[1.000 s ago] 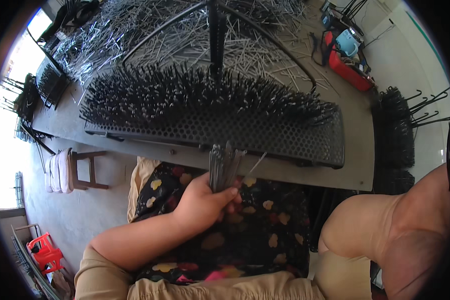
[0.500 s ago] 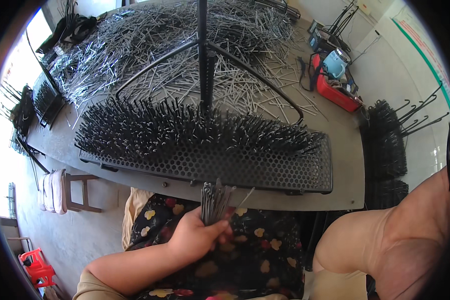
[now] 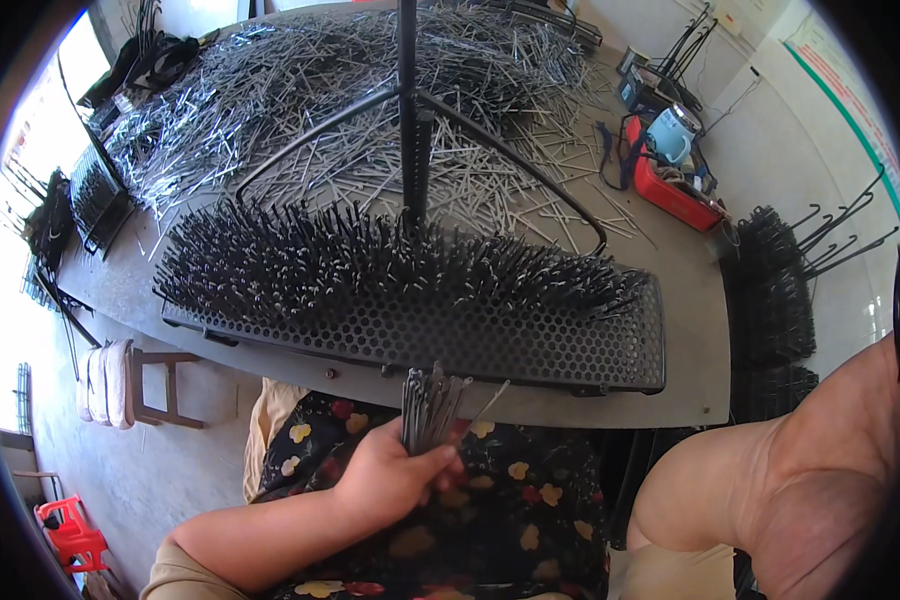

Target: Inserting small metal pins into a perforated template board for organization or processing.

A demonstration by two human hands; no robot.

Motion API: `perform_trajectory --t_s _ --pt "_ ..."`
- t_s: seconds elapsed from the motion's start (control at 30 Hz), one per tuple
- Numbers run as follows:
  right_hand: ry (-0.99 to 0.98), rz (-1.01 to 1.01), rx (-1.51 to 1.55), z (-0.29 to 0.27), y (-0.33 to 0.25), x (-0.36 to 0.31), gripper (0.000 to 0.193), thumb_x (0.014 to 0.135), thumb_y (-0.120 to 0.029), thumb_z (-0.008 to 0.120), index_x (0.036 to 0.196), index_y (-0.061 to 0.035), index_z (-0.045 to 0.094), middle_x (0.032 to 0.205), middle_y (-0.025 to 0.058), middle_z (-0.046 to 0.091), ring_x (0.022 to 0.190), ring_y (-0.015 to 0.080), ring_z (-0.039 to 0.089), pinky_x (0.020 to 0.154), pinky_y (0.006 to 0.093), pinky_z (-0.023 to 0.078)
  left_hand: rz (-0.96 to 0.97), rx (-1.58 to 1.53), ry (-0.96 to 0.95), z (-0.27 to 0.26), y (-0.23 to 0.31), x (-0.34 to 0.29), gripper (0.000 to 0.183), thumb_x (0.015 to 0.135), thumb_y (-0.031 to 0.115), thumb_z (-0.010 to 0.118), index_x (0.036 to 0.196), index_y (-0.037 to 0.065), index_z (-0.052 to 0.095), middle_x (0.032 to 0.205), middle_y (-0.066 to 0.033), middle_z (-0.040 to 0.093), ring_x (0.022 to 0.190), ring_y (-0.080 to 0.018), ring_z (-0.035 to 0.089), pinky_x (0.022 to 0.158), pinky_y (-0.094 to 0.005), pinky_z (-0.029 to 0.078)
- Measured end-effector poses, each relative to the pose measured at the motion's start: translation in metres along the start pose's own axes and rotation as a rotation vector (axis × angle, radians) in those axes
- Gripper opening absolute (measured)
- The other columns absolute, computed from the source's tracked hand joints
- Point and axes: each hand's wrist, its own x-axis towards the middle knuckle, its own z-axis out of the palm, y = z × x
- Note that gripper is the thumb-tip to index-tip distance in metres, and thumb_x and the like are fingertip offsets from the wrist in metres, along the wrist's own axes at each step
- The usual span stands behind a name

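Observation:
My left hand (image 3: 382, 478) is closed round a bundle of thin grey metal rods (image 3: 432, 412), held upright in front of my apron. One rod leans out to the right of the bunch. Just beyond it, on the table, stands a black perforated rack (image 3: 570, 350) with a tall upright bar. Many dark rods (image 3: 300, 260) stand in its holes along the back and left, while a strip of holes along the front shows bare. My right forearm (image 3: 820, 450) is raised at the right edge; the hand itself lies outside the picture.
A large heap of loose rods (image 3: 320, 90) covers the far table. At the back right sits a red tray (image 3: 675, 195) with a blue mug (image 3: 670, 135). Filled dark racks (image 3: 770, 280) stand at the right. A wooden stool (image 3: 165, 385) is on the left.
The view has shifted very slightly. My left hand still grips the bundle in the same place, and the right forearm stays raised.

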Motion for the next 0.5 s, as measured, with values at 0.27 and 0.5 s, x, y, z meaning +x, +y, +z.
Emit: perform_trajectory --t_s 0.27,0.5 --pt "0.124 0.006 -0.046 0.015 0.009 -0.002 0.051 0.089 -0.040 0.060 0.122 -0.0012 0.052 0.137 0.0236 0.041 0.127 0.0350 0.040 0.106 0.0535 0.029 0.012 0.053 -0.018 0.004 -0.001 0.003 0.017 0.091 0.007 0.058 0.107 0.003 0.054 0.082 -0.0032 0.064 0.065 -0.0075 0.059 0.049 -0.0208 0.044" --pt "0.205 0.016 -0.080 -0.021 0.019 -0.015 0.054 0.089 -0.042 0.060 0.123 -0.0016 0.051 0.138 0.0238 0.040 0.128 0.0357 0.039 0.107 0.0535 0.029 0.014 0.069 -0.059 0.009 -0.004 0.001 0.017 0.090 0.008 0.059 0.106 0.004 0.054 0.081 -0.0020 0.063 0.065 -0.0069 0.058 0.051 -0.0205 0.044"
